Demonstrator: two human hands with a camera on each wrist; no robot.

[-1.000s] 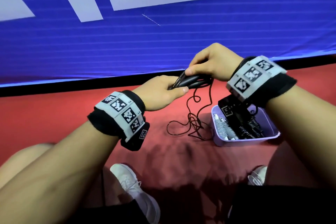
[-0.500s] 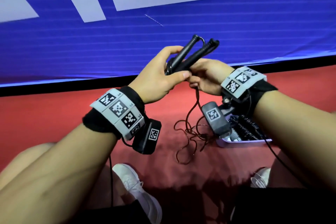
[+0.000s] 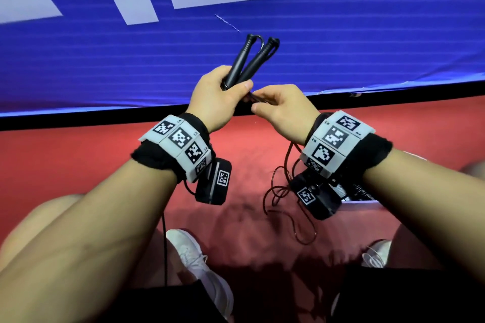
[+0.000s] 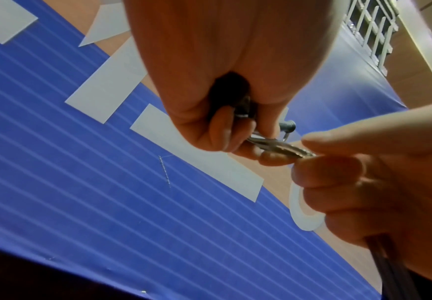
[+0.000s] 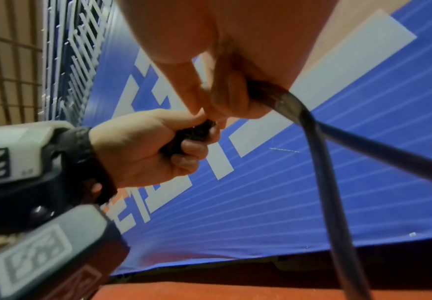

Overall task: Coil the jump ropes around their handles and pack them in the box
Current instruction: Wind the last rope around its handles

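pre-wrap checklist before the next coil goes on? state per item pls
1. Left hand grips both handles together: ok.
2. Right hand pinches the rope close to the handle bases: ok.
3. Slack free to feed: not ok, loose rope lies in tangled loops on the red floor.
4. Turns already on the handles: cannot tell.
5. Box within reach with room: cannot tell, mostly hidden behind the right wrist.
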